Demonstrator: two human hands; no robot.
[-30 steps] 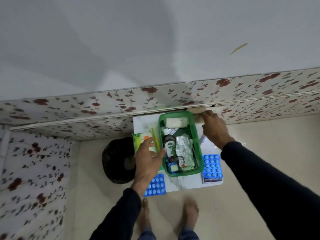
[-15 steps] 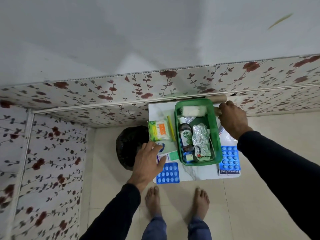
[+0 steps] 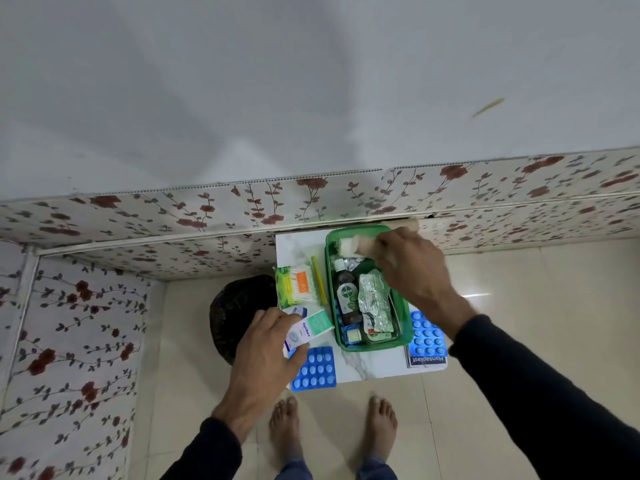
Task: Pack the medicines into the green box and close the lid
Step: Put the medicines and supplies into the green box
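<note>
**Kid:** While the left hand (image 3: 268, 344) grips the little white carton (image 3: 306, 330), where does it go?

**Helper:** Into the green box (image 3: 401, 323) on the small table (image 3: 360, 367). I think it should slide in flat, with its long side running the same way as the box, from 12 to 6 o'clock. Right now the carton is slanted, its teal end pointing to about 1 o'clock, just left of the box.

**Kid:** And the right hand (image 3: 412, 271)?

**Helper:** It holds a tan roll (image 3: 360, 245) over the far end of the box, lying across it from 9 to 3 o'clock. Best to set it gently beside the brown bottle (image 3: 347, 294) and foil strips (image 3: 375, 303).

**Kid:** What's left?

**Helper:** Blue pill sheets (image 3: 314, 368), cotton buds (image 3: 296, 285), and a plaster pack (image 3: 426, 361). I can't see any lid.
</note>
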